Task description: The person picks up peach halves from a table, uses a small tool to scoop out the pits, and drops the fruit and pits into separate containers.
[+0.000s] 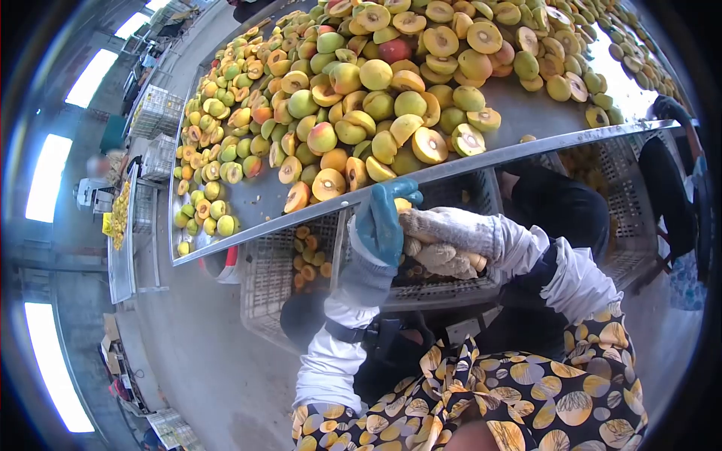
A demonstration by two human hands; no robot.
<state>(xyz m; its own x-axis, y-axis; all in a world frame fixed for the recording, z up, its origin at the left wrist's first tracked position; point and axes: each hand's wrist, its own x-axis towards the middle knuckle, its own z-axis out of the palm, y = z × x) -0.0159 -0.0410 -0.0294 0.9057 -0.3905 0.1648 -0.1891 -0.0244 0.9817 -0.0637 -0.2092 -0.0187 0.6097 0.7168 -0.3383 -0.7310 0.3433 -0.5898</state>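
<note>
My left hand [382, 224], in a blue rubber glove, is closed round a piece of yellow-orange fruit [404, 204] at the table's front edge. My right hand [447, 239], in a whitish knit glove, meets it from the right, fingers wrapped round a tool with a light wooden handle [477, 261]; the tool's working end is hidden. Just beyond my hands, many halved and whole fruits [376, 75] lie heaped on the metal table [263, 199]. Some halves show their pits, others have a hollow.
Below the table edge stand plastic crates [262, 289] with fruit halves [308, 259] inside. Another worker's dark-gloved hand [671, 110] is at the right edge. Stacked white crates [158, 113] and a smaller table [124, 263] with fruit stand at the left.
</note>
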